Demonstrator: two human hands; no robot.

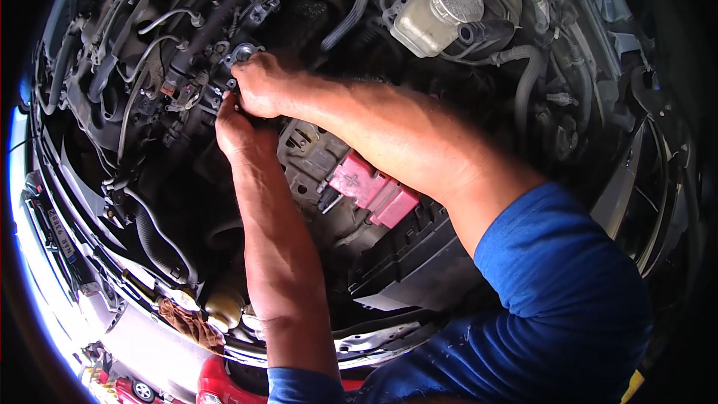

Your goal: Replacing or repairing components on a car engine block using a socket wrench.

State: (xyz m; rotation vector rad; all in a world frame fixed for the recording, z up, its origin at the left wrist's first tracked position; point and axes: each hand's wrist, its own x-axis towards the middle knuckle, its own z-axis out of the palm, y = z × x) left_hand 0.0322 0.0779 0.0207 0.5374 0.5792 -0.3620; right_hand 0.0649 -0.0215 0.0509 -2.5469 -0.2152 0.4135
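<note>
Both of my hands reach deep into an engine bay, close together beside the engine [198, 90]. My right hand [263, 85] is closed, thumb and fingers bent inward; whatever they grip is hidden. Just beyond its knuckles is a round metal fitting [243, 52] with a dark middle. My left hand [235, 126] is right below, its fingertips pinched near small metal parts. What lies between those fingertips is too small and shaded to make out.
Under my right forearm sits a red plastic terminal cover [374, 188] by a black battery box [404, 254]. A cloudy fluid reservoir [437, 15] stands at the far right. Hoses and thin metal pipes crowd the left. A brown rag [191, 323] lies on the front edge.
</note>
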